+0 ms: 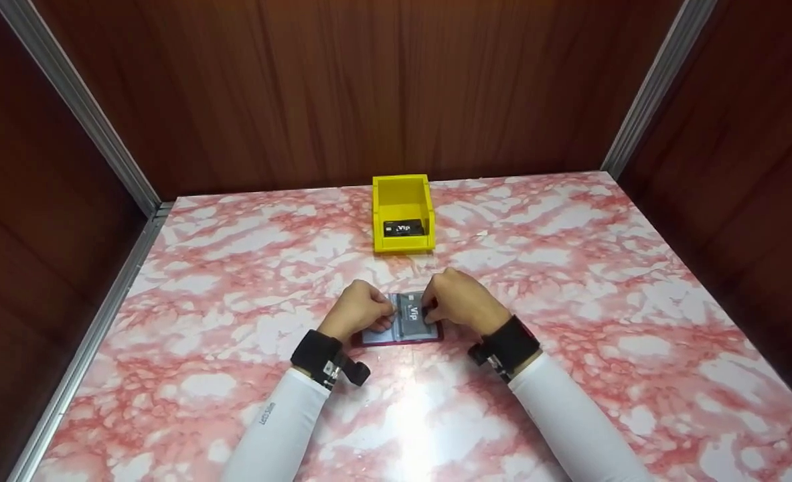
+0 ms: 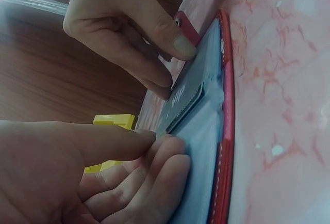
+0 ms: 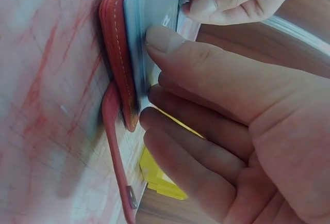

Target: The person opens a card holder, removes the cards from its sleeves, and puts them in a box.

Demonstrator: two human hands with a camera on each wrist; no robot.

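A red card holder [image 1: 402,343] lies opened out on the table, with clear plastic sleeves [image 2: 198,146] inside. In its right-hand sleeve a dark card [image 1: 412,313] marked "Vip" shows through the plastic. My left hand [image 1: 361,309] pinches the edge of a sleeve between thumb and fingertips, beside the card. From the other side my right hand [image 1: 459,301] rests its thumb [image 3: 165,39] on the sleeve over the card, its other fingers loosely bent along the holder's edge. A red strap [image 3: 114,131] with a metal snap sticks out from the holder on that side.
Behind the holder stands a yellow bin [image 1: 402,246] with another black "Vip" card [image 1: 402,228] inside. The table [image 1: 235,361] has a red and white marbled top. Brown wood panels [image 1: 329,94] close off the back and both sides.
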